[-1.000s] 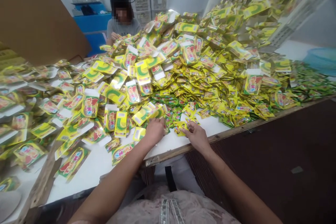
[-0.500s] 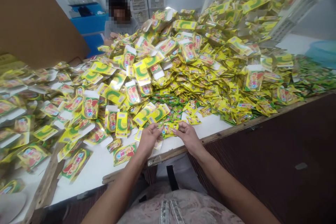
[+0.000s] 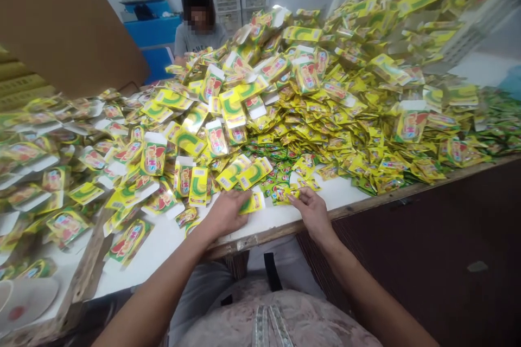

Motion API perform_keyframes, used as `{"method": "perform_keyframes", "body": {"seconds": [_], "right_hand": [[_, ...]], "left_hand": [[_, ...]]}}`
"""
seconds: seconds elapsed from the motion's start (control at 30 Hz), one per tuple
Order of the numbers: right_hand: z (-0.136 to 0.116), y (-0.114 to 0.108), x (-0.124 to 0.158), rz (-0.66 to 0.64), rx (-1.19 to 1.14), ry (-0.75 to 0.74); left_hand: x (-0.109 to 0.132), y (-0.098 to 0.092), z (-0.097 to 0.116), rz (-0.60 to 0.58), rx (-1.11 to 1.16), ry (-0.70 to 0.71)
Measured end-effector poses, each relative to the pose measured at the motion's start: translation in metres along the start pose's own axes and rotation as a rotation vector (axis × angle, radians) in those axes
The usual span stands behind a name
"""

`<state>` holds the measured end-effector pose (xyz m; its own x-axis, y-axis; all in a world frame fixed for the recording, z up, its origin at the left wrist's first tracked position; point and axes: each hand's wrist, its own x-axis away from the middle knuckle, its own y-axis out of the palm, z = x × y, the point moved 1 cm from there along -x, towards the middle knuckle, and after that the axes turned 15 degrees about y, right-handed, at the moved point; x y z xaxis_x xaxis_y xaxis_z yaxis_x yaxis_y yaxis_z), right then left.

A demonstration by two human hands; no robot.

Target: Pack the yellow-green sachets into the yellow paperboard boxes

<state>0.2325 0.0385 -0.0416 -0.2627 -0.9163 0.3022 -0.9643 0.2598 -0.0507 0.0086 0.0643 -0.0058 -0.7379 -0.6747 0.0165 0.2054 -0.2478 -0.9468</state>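
Note:
My left hand [image 3: 228, 211] is closed round one end of a small flat yellow-and-green box [image 3: 253, 203], just above the white table top; its fingers are partly hidden behind the back of the hand. The white end of the box points right. Close by, my right hand [image 3: 314, 210] pinches a small yellow-and-green sachet [image 3: 280, 193] between thumb and fingers. The box and the sachet are a short gap apart. Loose green sachets [image 3: 280, 173] lie just behind both hands.
A heap of yellow sachets [image 3: 334, 124] and printed boxes [image 3: 215, 138] rises behind my hands. A tilted white crate [image 3: 468, 38] spills more at the right. A wooden edge [image 3: 260, 239] borders the table. Across it sits another person [image 3: 199, 38]. A pale round container [image 3: 30, 303] stands lower left.
My left hand has let go of the sachet and moved down-left onto a yellow box. My right hand keeps the sachet, now slightly farther right. The view has shifted a little.

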Motion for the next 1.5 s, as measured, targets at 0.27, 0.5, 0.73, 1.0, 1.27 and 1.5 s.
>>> {"method": "perform_keyframes", "body": {"seconds": [0.27,0.5,0.73,1.0,1.27,1.5], "right_hand": [[-0.031,0.007,-0.002,-0.199,-0.049,-0.050],[-0.041,0.018,-0.021,-0.399,0.211,-0.107],[-0.035,0.022,-0.025,-0.398,0.333,-0.143],[-0.043,0.029,-0.029,-0.457,0.523,-0.258],[-0.043,0.055,-0.013,-0.378,0.661,-0.453],[-0.039,0.064,-0.001,-0.321,0.677,-0.468]], "left_hand": [[0.002,0.013,0.001,0.369,0.721,-0.231],[0.005,0.027,0.001,0.541,1.212,-0.310],[0.012,0.037,0.004,0.543,1.196,-0.316],[0.013,0.038,0.005,0.549,1.284,-0.295],[0.012,0.039,-0.001,0.558,1.288,-0.241],[0.019,0.040,0.000,0.530,1.126,-0.217]]}}
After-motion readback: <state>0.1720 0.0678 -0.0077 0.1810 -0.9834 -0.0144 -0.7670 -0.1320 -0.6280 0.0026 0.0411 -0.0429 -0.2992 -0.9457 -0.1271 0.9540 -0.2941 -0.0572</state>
